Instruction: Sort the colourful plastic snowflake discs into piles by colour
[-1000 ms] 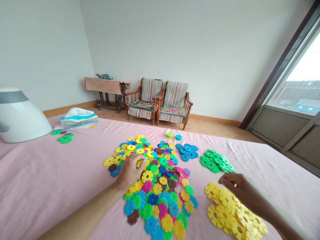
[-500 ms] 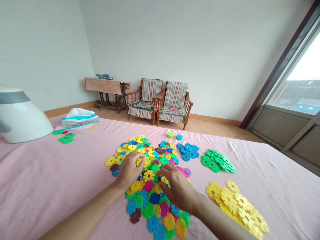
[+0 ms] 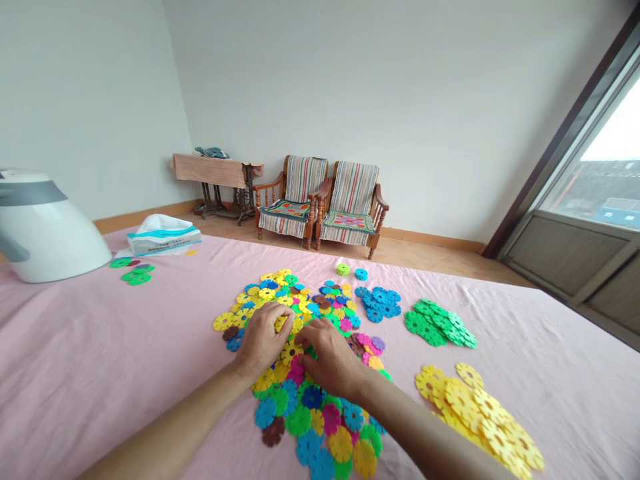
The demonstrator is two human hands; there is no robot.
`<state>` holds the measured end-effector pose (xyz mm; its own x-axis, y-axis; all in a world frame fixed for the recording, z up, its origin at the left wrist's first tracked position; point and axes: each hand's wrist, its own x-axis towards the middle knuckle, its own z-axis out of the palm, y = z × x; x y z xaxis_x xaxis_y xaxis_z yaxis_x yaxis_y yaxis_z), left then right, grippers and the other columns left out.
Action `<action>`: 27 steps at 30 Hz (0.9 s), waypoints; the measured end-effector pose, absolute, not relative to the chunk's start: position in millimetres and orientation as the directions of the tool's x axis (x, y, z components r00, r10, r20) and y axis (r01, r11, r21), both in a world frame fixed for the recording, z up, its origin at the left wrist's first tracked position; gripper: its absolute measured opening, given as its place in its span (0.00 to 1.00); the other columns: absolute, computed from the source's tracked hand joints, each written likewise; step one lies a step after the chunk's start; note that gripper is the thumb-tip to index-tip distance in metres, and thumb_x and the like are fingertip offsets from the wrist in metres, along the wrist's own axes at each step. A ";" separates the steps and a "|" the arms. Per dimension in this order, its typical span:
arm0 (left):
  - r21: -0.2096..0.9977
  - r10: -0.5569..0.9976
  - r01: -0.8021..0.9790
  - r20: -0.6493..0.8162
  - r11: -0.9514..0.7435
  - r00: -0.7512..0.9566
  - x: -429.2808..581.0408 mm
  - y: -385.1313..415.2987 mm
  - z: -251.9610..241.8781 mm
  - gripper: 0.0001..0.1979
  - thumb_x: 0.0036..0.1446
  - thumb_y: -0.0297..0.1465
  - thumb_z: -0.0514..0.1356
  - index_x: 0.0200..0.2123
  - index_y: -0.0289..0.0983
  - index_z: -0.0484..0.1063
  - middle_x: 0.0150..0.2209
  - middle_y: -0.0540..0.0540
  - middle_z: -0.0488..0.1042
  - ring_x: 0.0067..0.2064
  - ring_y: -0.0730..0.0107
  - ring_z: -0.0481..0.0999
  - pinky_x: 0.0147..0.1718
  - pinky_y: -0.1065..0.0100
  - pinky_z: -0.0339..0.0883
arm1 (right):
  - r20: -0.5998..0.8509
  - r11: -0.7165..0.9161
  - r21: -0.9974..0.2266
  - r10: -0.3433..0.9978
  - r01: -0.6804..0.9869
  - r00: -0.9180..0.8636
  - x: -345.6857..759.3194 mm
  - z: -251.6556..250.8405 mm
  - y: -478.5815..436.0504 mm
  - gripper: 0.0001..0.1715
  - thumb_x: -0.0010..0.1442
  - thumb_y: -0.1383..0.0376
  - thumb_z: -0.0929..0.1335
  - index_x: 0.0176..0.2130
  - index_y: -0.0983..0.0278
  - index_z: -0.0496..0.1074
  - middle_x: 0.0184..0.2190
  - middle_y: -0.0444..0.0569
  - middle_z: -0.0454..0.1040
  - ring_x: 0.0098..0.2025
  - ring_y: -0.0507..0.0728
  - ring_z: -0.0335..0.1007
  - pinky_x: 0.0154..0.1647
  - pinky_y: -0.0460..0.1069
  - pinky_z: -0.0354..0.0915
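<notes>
Slotted plastic flower discs in mixed colours [image 3: 299,421] lie in a long heap on the pink cloth. My left hand [image 3: 265,337] rests at the heap's left side, fingers curled towards the thumb. Yellow shows in the gap of that hand, but whether it is held or lies behind is unclear. Close on its right, my right hand [image 3: 330,357] reaches over the heap, palm down, with thumb and bent fingers apart. Its fingertips are beside a yellow disc [image 3: 293,352]; touch cannot be made out. The palm hides discs below it.
Sorted discs lie on the right: a blue pile [image 3: 379,304], a green pile [image 3: 440,323] and a yellow pile [image 3: 480,417]. Two small disc stacks [image 3: 343,269] stand behind. At the left are a white kettle [image 3: 55,230], a tissue pack [image 3: 164,238] and some loose green discs [image 3: 137,275].
My right hand has shifted left across the heap, closer to my left hand, uncovering brown and pink discs on its right. My left hand has stayed nearly in place. The view has moved slightly.
</notes>
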<state>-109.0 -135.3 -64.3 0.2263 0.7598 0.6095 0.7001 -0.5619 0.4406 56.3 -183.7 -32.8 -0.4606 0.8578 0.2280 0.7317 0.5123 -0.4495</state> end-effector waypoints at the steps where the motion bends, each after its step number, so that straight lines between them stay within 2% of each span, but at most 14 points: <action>1: 0.442 0.762 0.700 0.606 -0.561 0.228 -108.9 -135.2 -64.6 0.09 0.59 0.32 0.53 0.29 0.38 0.71 0.31 0.47 0.75 0.37 0.64 0.74 0.38 0.64 0.67 | 0.237 0.499 -0.459 0.866 0.734 -0.440 55.5 -34.6 -183.8 0.12 0.52 0.72 0.67 0.39 0.65 0.72 0.37 0.50 0.72 0.43 0.57 0.65 0.45 0.50 0.60; 6: 0.455 0.774 0.700 0.592 -0.551 0.224 -108.6 -134.5 -65.6 0.10 0.59 0.32 0.53 0.28 0.39 0.70 0.31 0.47 0.75 0.37 0.64 0.75 0.39 0.64 0.67 | 0.265 0.431 -0.379 0.899 0.819 -0.350 47.7 -37.9 -185.7 0.11 0.52 0.61 0.68 0.36 0.64 0.71 0.36 0.52 0.71 0.41 0.60 0.64 0.42 0.53 0.61; 10: 0.466 0.779 0.696 0.588 -0.547 0.218 -109.7 -134.1 -65.5 0.09 0.59 0.32 0.53 0.29 0.39 0.70 0.32 0.47 0.76 0.37 0.64 0.75 0.39 0.64 0.67 | 0.239 0.412 -0.316 0.906 0.855 -0.349 40.1 -36.5 -186.3 0.11 0.49 0.63 0.68 0.35 0.64 0.70 0.37 0.54 0.70 0.42 0.62 0.63 0.43 0.55 0.61; 13: 0.471 0.777 0.690 0.592 -0.549 0.215 -110.1 -134.1 -65.6 0.08 0.59 0.32 0.54 0.30 0.39 0.71 0.32 0.47 0.76 0.38 0.63 0.75 0.40 0.64 0.67 | 0.246 0.410 -0.327 0.907 0.851 -0.343 38.5 -38.9 -184.8 0.08 0.49 0.67 0.67 0.34 0.64 0.70 0.36 0.53 0.70 0.41 0.61 0.63 0.41 0.54 0.61; 16: 0.472 0.774 0.689 0.597 -0.550 0.209 -109.9 -134.2 -65.9 0.08 0.58 0.31 0.54 0.29 0.39 0.72 0.32 0.47 0.76 0.37 0.64 0.75 0.40 0.64 0.67 | 0.275 0.387 -0.398 0.916 0.832 -0.294 40.5 -44.4 -182.1 0.02 0.51 0.69 0.66 0.29 0.63 0.69 0.33 0.51 0.71 0.39 0.59 0.64 0.40 0.52 0.60; 18: 0.472 0.774 0.688 0.598 -0.552 0.210 -109.7 -134.5 -65.9 0.08 0.58 0.32 0.54 0.29 0.39 0.72 0.32 0.47 0.76 0.37 0.64 0.75 0.39 0.64 0.67 | 0.309 0.374 -0.460 0.918 0.805 -0.250 43.0 -47.7 -180.3 0.04 0.51 0.70 0.65 0.26 0.63 0.68 0.31 0.49 0.71 0.37 0.58 0.65 0.38 0.51 0.59; 23: 0.485 0.781 0.685 0.592 -0.544 0.201 -110.1 -135.4 -64.4 0.09 0.58 0.33 0.54 0.29 0.39 0.72 0.32 0.47 0.77 0.37 0.63 0.75 0.39 0.65 0.67 | 0.440 0.402 -0.624 0.890 0.670 -0.124 60.1 -45.1 -179.2 0.03 0.53 0.70 0.65 0.29 0.63 0.69 0.30 0.47 0.72 0.35 0.55 0.67 0.37 0.49 0.61; 27: 0.479 0.777 0.691 0.598 -0.541 0.193 -110.5 -134.8 -64.6 0.10 0.58 0.34 0.54 0.29 0.39 0.72 0.31 0.47 0.77 0.36 0.63 0.76 0.38 0.64 0.67 | 0.372 0.338 -0.752 0.926 0.566 -0.060 97.9 -33.4 -187.5 0.05 0.56 0.66 0.64 0.30 0.64 0.69 0.23 0.43 0.69 0.26 0.51 0.64 0.28 0.46 0.59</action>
<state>-110.5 -134.8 -64.6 0.1934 0.7775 0.5984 0.6912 -0.5408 0.4793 97.9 -187.5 -33.4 -0.0603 0.9264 0.3716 0.5662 0.3383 -0.7516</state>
